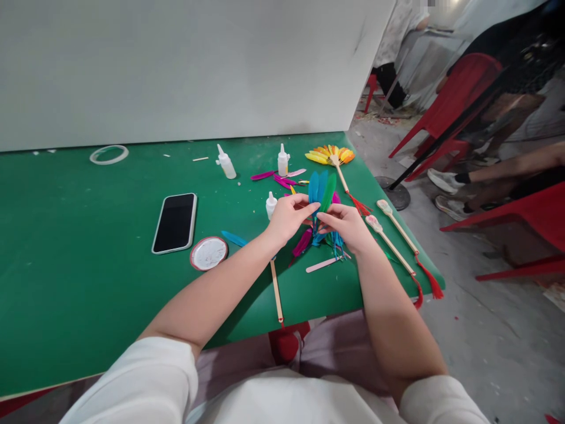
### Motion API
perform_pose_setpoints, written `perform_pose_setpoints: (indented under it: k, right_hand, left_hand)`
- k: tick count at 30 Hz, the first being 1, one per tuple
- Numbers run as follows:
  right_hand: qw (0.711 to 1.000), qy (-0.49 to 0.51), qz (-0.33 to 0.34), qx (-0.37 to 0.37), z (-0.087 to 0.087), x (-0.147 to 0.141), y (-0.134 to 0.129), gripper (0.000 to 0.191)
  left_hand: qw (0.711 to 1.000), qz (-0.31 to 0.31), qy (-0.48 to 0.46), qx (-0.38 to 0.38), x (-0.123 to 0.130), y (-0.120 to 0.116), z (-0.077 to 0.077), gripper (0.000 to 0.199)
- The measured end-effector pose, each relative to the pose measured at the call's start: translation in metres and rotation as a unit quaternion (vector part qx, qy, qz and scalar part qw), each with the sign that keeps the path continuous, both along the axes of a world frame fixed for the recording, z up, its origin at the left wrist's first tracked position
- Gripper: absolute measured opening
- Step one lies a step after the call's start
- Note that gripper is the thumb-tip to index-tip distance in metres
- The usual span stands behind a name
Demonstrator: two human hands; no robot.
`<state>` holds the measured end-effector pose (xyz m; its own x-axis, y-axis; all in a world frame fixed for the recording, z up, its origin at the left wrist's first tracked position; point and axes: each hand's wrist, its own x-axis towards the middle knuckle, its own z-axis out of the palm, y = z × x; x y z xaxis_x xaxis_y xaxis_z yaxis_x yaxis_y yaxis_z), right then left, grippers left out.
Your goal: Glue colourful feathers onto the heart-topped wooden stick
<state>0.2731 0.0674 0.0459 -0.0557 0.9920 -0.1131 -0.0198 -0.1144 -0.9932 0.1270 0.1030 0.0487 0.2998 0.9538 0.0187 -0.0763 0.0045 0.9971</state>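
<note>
Between the fingertips of my left hand (292, 218) are upright blue feathers (314, 187), pinched at their lower part. My right hand (348, 226) pinches a green feather (328, 192) right beside them. Below both hands lies a pile of loose feathers, with a magenta feather (302, 242) at its left side. A pale flat stick (321, 265) rests in front of the pile. Partly behind my left forearm are a blue feather (233, 238) and a wooden fan handle (276, 291); my arm hides the handle's upper end. A white glue bottle (271, 205) stands close to my left hand.
A yellow-orange feather fan (331, 155) lies at the back right; two tasselled fan handles (391, 244) lie at the right edge. Further left are a phone (175, 224), a round lid (209, 254) and a tape ring (109, 155). A grey panel (176, 70) closes the back. People sit on red chairs.
</note>
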Motion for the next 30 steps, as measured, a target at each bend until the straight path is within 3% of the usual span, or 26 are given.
perform_pose_setpoints:
  k: [12,30]
  right_hand:
    - [1.000,-0.006,-0.001,-0.005,0.002,0.002,0.000,0.029]
    - [0.999,-0.039,0.015,-0.005,0.003,0.011,0.000,0.028]
  left_hand:
    - [0.999,-0.011,-0.017,-0.041,0.000,0.001,-0.003,0.026]
    - [0.999,-0.016,-0.012,-0.033,-0.001,-0.002,0.003,0.021]
